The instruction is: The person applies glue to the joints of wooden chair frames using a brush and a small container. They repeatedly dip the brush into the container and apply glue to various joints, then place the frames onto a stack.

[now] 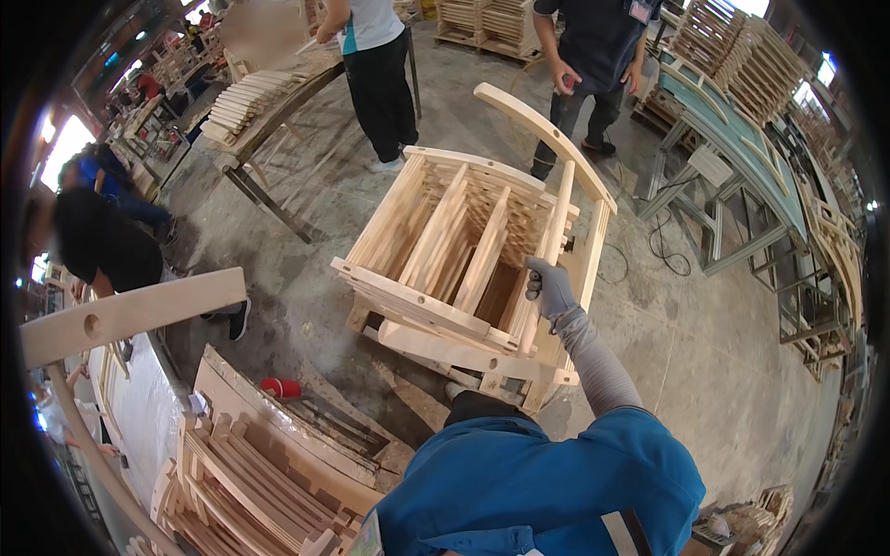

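Wooden chair side frame is approx mid-view, just R of the slatted frame stack in front of the wearer. R hand, in a grey glove, is wrapped round the frame's round post; L hand is out of view, so can't tell if it's wide, narrow or holding smth.

Bare wood, so frame's prob stiff, w/ no give in the grip, & light to mod weight, tho awkward. Surface looks dry & smooth, prob not v slippery w/ a glove on. Joints are prob the weak spots; the curved rail reaches well past the post, so it'd likely twist the frame. Best hold: the round post, w/ a 2nd hand on the flat leg to stop any swing.

In the way: the stack, w/ gaps b/w slats that could snag a part; can't tell if it touches the frame. Co-worker in dark shirt stands just past the rail; co-worker in white-and-blue top is by the workbench w/ piled slats. Cable loops on the floor near the green-topped bench. Far L, another rail juts in; lower down, stacked chair parts & a red cylinder
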Demonstrator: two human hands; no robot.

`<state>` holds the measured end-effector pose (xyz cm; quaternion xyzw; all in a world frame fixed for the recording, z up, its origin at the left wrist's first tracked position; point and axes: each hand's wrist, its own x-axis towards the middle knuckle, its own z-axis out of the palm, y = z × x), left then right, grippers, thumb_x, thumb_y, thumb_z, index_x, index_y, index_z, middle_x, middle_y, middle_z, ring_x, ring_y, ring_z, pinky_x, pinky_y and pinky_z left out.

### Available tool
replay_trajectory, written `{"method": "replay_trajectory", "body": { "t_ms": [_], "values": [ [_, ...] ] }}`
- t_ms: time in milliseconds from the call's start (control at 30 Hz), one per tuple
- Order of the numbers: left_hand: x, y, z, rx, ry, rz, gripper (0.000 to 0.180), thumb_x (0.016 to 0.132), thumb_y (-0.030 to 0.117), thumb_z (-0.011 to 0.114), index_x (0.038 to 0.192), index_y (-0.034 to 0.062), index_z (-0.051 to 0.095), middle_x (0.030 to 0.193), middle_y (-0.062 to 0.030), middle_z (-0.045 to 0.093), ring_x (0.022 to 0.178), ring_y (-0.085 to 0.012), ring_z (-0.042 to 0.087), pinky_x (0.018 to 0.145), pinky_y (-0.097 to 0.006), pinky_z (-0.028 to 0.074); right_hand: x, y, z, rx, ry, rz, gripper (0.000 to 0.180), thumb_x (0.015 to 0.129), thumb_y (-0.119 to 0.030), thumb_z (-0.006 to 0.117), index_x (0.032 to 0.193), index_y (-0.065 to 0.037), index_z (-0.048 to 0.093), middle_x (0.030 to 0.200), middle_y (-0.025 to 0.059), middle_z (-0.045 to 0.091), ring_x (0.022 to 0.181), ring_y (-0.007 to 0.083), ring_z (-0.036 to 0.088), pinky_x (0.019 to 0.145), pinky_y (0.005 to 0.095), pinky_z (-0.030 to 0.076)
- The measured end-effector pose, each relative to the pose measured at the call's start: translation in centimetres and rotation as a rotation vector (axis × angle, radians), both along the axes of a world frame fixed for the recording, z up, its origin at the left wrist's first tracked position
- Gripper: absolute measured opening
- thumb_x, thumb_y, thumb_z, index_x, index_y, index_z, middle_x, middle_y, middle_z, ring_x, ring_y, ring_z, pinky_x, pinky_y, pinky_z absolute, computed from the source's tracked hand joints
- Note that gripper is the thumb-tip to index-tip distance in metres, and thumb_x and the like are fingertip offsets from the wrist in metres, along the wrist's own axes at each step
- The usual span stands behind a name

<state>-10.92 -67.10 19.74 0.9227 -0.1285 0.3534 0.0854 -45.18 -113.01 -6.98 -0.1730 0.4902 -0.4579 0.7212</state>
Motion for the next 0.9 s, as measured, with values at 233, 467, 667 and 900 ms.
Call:
{"method": "replay_trajectory", "body": {
  "t_ms": [233,467,667,900],
  "values": [
    [-1.6,-0.6,0.0,-0.103,-0.082,-0.178,0.043,0.079,0.04,0.069,0.096,0.0001,0.065,0.087,-0.0166,0.065,0.081,-0.0295,0.06,0.073,-0.037,0.049,3.6,2.2,1.6,-0.04,-0.121,-0.01,0.022,0.078,-0.012,0.067,0.07,-0.01,0.047,0.056,-0.0002,0.043,0.043,0.0112,0.039,0.037,0.0273,0.033],
    [-1.3,1.9,0.4,-0.143,-0.053,-0.069,0.042,0.079,0.033,0.069,0.099,-0.0031,0.062,0.09,-0.0189,0.064,0.081,-0.0299,0.06,0.073,-0.036,0.049,6.5,0.5,1.2,-0.073,-0.264,0.095,0.022,0.079,-0.012,0.066,0.071,-0.013,0.045,0.056,-0.0018,0.041,0.043,0.0102,0.038,0.038,0.0272,0.031],
    [-0.8,0.2,0.8,-0.056,-0.142,-0.117,0.042,0.078,0.031,0.071,0.099,-0.0035,0.062,0.091,-0.0186,0.063,0.083,-0.0299,0.059,0.075,-0.037,0.049,2.3,-0.8,-3.4,-0.051,-0.276,0.128,0.026,0.082,-0.018,0.064,0.068,-0.015,0.042,0.056,-0.0044,0.039,0.044,0.0073,0.037,0.041,0.0246,0.031],
    [-0.8,0.4,1.8,0.005,-0.291,-0.143,0.042,0.076,0.029,0.074,0.099,-0.004,0.061,0.092,-0.0184,0.063,0.085,-0.0298,0.059,0.077,-0.037,0.049,6.6,0.2,1.1,-0.023,-0.358,0.199,0.018,0.083,-0.013,0.062,0.075,-0.013,0.046,0.057,-0.0047,0.038,0.044,0.0066,0.036,0.041,0.0234,0.03]
  ]
}}
